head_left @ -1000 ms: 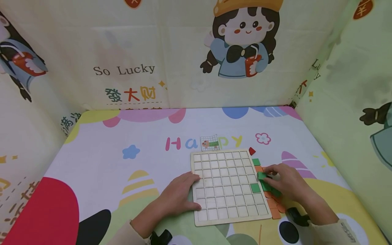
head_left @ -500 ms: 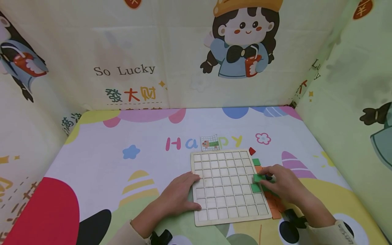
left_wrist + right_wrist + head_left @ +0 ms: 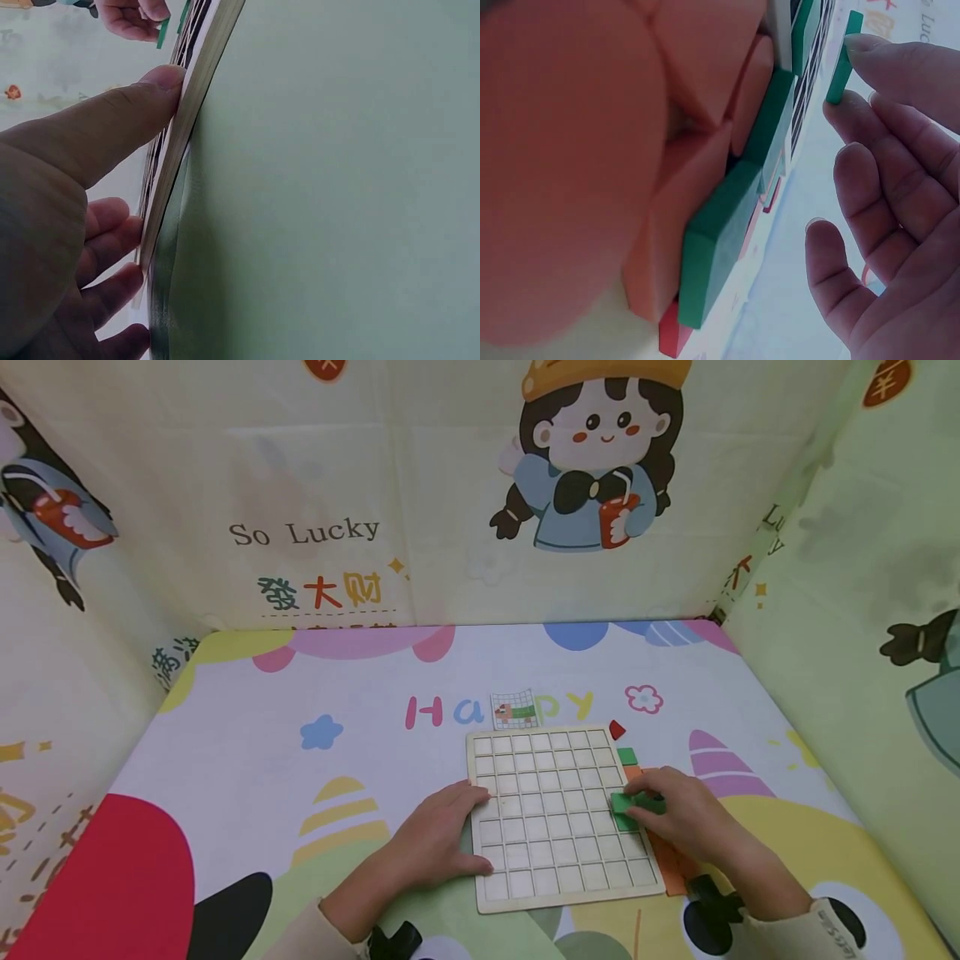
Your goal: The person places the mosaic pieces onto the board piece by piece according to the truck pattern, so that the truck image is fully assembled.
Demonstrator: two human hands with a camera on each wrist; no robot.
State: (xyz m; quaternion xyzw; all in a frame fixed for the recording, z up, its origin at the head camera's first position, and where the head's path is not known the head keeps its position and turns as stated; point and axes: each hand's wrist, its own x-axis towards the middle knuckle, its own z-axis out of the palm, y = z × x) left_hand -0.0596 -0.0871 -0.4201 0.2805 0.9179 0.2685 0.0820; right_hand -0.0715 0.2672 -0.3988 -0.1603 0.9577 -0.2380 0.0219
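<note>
**Over the board [image 3: 542,831]: green tile [image 3: 844,58] held clear, seating unconfirmed**

Found in the right hand [image 3: 678,806]: that tile, pinched narrowly between thumb and fingertip, remaining fingers free. Seen apart from the grid in the right wrist view, near a green square [image 3: 627,824] already on the grid. Exact cell beneath: hidden, not possible to tell.

Judged the chief risk: release slightly off line, leaving one corner propped on a divider or on the neighbouring square. Likely cause: a small edge pinch, liable to twist on contact.

Found at the left rim, left hand [image 3: 431,835]: fingers relaxed and spread, thumb resting on the edge, no piece held. Second risk: board shifted on the desk [image 3: 390,693] by an uneven push from the right, given a weak brace.

Third risk: orange pieces [image 3: 672,870], crowded along the right rim below the right hand, scattered by a dragged wrist. Less exposed: loose green piece [image 3: 627,757] and red piece [image 3: 617,729], farther up that side.
</note>
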